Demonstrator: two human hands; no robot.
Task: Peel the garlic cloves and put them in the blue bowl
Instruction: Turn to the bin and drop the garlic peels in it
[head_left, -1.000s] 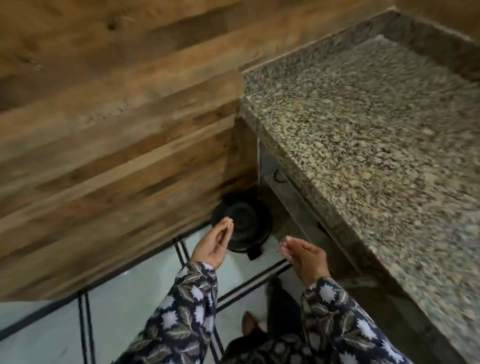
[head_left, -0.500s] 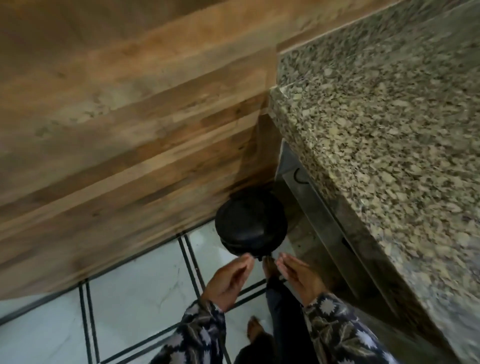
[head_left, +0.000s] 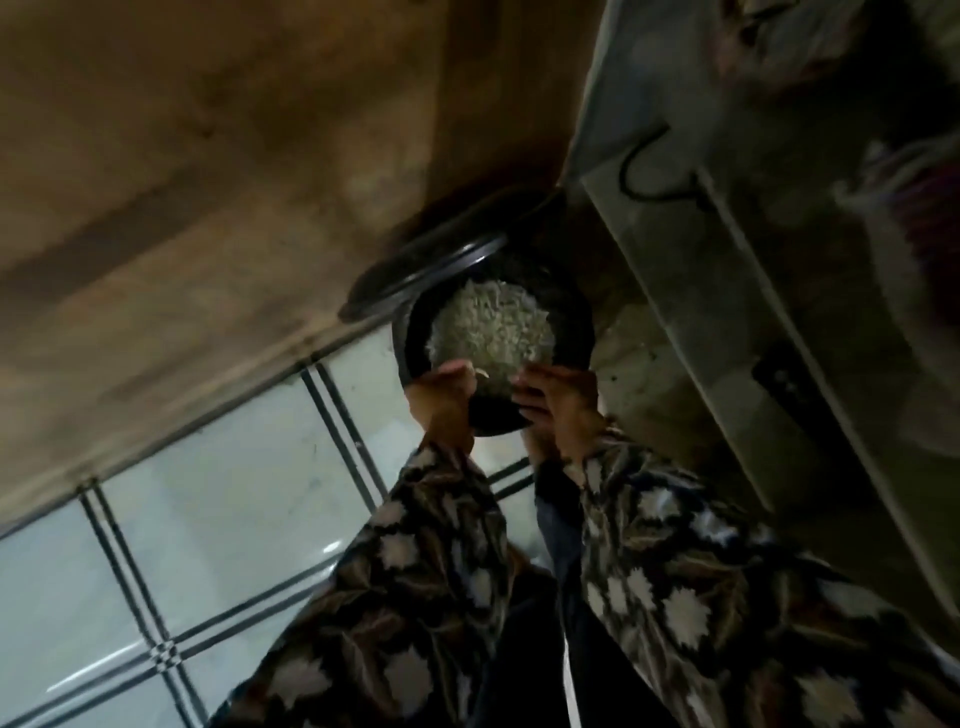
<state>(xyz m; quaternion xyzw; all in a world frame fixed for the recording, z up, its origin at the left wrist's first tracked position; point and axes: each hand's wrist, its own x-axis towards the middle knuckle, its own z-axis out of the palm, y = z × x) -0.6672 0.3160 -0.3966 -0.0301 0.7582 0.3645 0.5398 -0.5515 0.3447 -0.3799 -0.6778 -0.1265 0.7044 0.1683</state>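
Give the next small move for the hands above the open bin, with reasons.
Probably shake the left hand and right hand clean over the black bin: its lid stands open, pale scraps lie inside, both hands hover at its rim.

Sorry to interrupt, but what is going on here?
A person leans over a black bin on the tiled floor, its lid raised beside the wooden wall. The left hand and the right hand are at its near rim, above the pale scraps inside. The blur hides whether either holds anything.
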